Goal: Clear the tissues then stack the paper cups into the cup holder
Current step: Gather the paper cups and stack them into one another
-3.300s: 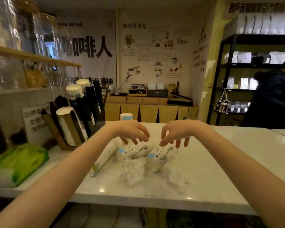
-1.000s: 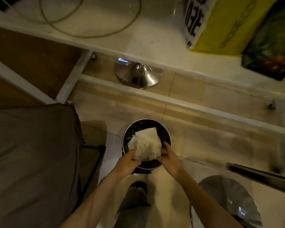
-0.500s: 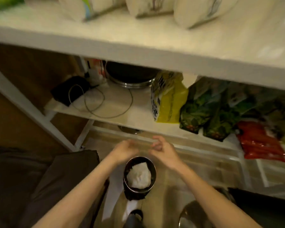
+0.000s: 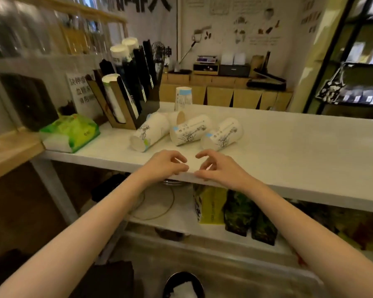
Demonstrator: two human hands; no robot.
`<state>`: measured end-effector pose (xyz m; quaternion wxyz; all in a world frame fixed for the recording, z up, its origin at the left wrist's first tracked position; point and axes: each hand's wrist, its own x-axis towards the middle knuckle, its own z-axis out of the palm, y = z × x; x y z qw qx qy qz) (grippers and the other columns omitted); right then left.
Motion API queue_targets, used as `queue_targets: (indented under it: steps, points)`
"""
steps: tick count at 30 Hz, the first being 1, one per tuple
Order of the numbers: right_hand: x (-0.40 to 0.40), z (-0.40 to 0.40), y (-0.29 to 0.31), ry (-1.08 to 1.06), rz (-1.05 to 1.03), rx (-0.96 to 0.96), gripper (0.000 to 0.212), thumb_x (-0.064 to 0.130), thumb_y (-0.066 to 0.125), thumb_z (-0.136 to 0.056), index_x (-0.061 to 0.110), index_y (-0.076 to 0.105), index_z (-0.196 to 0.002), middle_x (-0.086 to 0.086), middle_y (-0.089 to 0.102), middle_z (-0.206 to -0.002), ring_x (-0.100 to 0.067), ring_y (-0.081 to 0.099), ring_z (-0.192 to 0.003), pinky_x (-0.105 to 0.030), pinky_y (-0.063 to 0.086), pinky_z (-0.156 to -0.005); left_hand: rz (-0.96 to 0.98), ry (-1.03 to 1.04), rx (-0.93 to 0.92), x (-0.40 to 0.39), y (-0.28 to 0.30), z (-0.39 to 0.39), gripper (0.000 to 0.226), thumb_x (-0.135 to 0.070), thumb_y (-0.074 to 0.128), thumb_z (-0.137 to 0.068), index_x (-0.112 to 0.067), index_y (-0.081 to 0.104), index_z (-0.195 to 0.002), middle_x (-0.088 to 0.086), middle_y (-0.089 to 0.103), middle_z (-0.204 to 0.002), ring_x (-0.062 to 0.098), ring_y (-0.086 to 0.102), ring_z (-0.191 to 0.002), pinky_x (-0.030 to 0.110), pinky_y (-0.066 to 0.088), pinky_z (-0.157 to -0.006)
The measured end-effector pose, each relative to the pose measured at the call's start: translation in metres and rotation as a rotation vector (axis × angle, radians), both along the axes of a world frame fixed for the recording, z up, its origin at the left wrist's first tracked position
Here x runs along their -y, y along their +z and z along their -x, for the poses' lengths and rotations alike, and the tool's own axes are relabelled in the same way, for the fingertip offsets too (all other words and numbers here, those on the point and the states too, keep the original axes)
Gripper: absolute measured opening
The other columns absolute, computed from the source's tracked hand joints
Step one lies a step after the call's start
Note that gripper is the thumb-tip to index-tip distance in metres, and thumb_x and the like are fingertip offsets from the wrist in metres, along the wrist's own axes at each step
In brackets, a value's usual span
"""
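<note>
Two bare forearms — sleeveless to the frame's edge — left hand [image 4: 167, 165] and right hand [image 4: 219, 168] ungloved, ringless.

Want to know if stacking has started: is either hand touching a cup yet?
Apart. The head view shows bare counter between both the left hand and the right hand and the nearest lying cups.

wall banner [image 4: 157, 4]: large black characters, cut off | counter sign [image 4: 80, 89]: blurred, unreadable
</note>
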<state>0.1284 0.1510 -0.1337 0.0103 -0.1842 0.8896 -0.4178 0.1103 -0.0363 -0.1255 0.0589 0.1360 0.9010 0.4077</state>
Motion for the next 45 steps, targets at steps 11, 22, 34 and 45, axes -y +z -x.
queue_targets:
  steps: [11,22,34,45]
  points:
    - [-0.024,0.103,0.078,-0.359,0.067,-0.105,0.045,0.046,0.058,-0.078,0.021,0.047,-0.114,-0.005,0.063,-0.09,-0.018,0.065,-0.068,-0.031,0.051,-0.052,-0.011,0.062,-0.323,-0.004,0.08,0.098,0.043,-0.028,0.067,-0.075,-0.02,0.053,-0.115,-0.002,0.061,-0.1,0.008,0.056,-0.086,0.021,0.042,-0.07]
    - [-0.064,0.155,0.042,-0.725,-0.218,0.114,0.082,0.068,0.039,-0.077,0.005,0.034,-0.13,-0.018,0.053,-0.125,-0.035,0.059,-0.096,-0.043,0.054,-0.069,0.413,-0.015,-0.435,-0.035,0.033,0.174,0.076,-0.039,0.064,-0.075,-0.018,0.026,-0.137,0.007,0.033,-0.145,0.026,0.033,-0.13,0.041,0.036,-0.102]
    - [-0.08,0.186,0.02,-0.724,0.426,0.298,0.068,0.048,0.064,-0.074,-0.002,0.05,-0.117,-0.018,0.062,-0.109,-0.032,0.065,-0.087,-0.039,0.057,-0.062,0.579,0.006,-0.42,-0.061,0.017,0.193,0.09,-0.052,0.066,-0.066,-0.014,0.021,-0.133,0.012,0.051,-0.119,0.032,0.041,-0.115,0.04,0.043,-0.087]
    - [-0.121,0.203,0.103,-0.698,0.143,-0.216,0.068,0.05,0.067,-0.071,0.012,0.042,-0.122,-0.004,0.057,-0.106,-0.011,0.056,-0.081,-0.024,0.042,-0.054,-0.345,0.172,-0.483,-0.1,-0.001,0.196,0.105,-0.032,0.081,-0.057,-0.023,0.014,-0.138,0.004,0.035,-0.132,0.012,0.033,-0.116,0.029,0.032,-0.095]
